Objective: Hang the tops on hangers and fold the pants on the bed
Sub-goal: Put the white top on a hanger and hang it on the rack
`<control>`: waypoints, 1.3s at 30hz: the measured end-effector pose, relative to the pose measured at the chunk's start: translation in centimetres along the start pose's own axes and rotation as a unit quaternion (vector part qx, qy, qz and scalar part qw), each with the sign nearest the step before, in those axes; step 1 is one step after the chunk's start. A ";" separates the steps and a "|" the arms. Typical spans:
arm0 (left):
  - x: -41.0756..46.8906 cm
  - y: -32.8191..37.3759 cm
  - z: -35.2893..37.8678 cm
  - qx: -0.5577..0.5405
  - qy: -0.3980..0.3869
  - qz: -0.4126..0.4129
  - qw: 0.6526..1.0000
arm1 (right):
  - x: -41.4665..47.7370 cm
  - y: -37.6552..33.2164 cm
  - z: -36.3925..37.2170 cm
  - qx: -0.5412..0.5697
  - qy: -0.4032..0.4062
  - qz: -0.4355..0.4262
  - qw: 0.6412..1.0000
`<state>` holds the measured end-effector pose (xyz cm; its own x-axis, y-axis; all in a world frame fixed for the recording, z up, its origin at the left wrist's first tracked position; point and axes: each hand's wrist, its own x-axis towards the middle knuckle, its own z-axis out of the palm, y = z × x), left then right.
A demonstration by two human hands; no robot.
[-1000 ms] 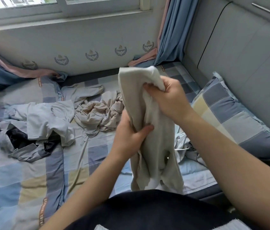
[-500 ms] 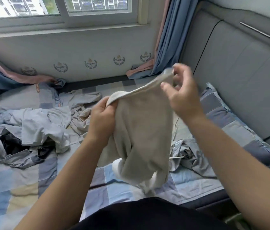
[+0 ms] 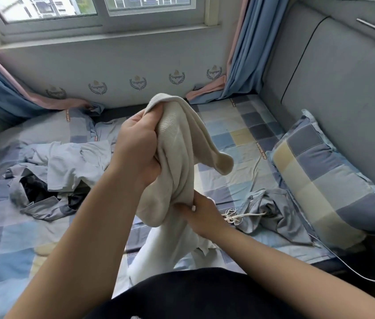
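So the person is holding a cream garment [image 3: 179, 143] up in the air over the bed [image 3: 239, 139], roughly above the middle of the near edge. It's hanging with its long axis running pretty much up and down. The ribbed band is pointing up toward the window, and the rest is trailing down toward the person's lap. One tube-shaped end (sleeve or leg, can't tell) is flopping off to the right, with its rounded tip pointing at the pillow [image 3: 315, 180].

The left hand [image 3: 139, 146] is gripping it high up just under the ribbed band, with its fingers [image 3: 135, 120] curled tight into the bunched cloth. The right hand [image 3: 202, 211] is lower down, its fingers [image 3: 183, 207] pinching a fold where the cloth bulges.

The rest of the laundry is lying on the checked sheet. A heap of pale grey-blue clothes [image 3: 71, 162], with something dark in it, is sitting toward the left edge. A crumpled pair of grey drawstring pants [image 3: 271, 210] is lying near the right edge, just beside the pillow, with its cord trailing toward the right hand. The pillow is leaning against the padded grey headboard [image 3: 331, 88].
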<state>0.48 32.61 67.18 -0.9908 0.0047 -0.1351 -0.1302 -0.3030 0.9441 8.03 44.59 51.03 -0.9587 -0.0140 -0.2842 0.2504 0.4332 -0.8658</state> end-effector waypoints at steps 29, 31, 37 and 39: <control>-3.9 -15.0 -0.7 0.316 -0.108 -0.058 0.941 | 3.1 -10.7 -9.6 0.393 0.098 -0.006 0.914; -2.9 -15.1 -1.0 0.327 -0.057 -0.021 0.943 | 3.2 -10.4 -9.2 0.418 0.076 -0.007 0.905; -0.4 -14.1 -4.3 0.178 0.080 -0.046 0.980 | 0.7 -4.1 -8.9 0.278 0.054 -0.002 0.959; 0.0 -13.4 -4.7 0.128 0.091 -0.077 0.985 | -0.6 -1.2 -8.0 0.214 0.038 0.021 0.976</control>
<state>2.36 32.17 53.15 -0.9385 -0.1463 -0.3127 -0.3068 -0.0615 0.9498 7.28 51.26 55.50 -0.9495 0.0702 -0.3057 0.3075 0.0166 -0.9514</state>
